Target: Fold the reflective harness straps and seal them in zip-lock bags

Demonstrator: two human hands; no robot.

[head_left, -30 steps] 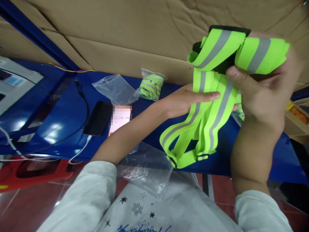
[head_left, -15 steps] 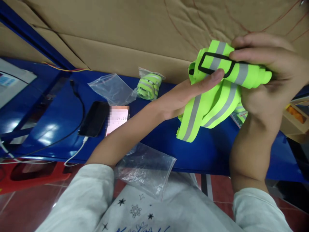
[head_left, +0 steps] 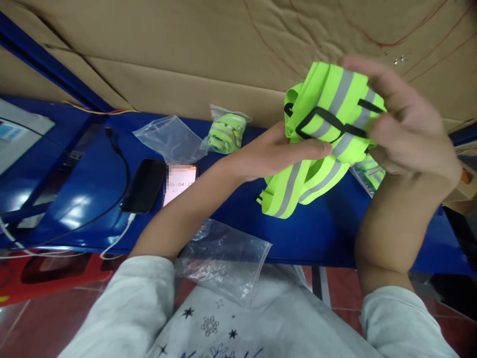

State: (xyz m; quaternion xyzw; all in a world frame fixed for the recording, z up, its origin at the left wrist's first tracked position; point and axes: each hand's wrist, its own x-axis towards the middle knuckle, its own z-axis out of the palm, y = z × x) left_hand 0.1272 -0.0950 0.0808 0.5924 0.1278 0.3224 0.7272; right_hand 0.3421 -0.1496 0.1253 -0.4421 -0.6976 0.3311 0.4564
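Note:
A bunched neon-yellow reflective strap vest [head_left: 324, 139] with grey stripes and a black buckle loop is held up above the blue table [head_left: 93, 184]. My left hand [head_left: 278, 151] grips it from the left, thumb pressed along its lower edge. My right hand [head_left: 402, 132] closes round its upper right end, fingers over the top. A loose fold of the straps hangs down toward the table.
An empty clear bag [head_left: 223, 258] lies on my lap at the table's edge. Another clear bag [head_left: 169, 136] and a bagged folded vest [head_left: 225, 132] sit by the cardboard wall [head_left: 186, 54]. Two phones [head_left: 143, 185] with cables lie to the left. More bagged vests [head_left: 367, 169] lie behind my right wrist.
The long hanging straps have been gathered up into a compact bundle. My right hand has shifted its hold over the top, and the black buckle loop now faces me.

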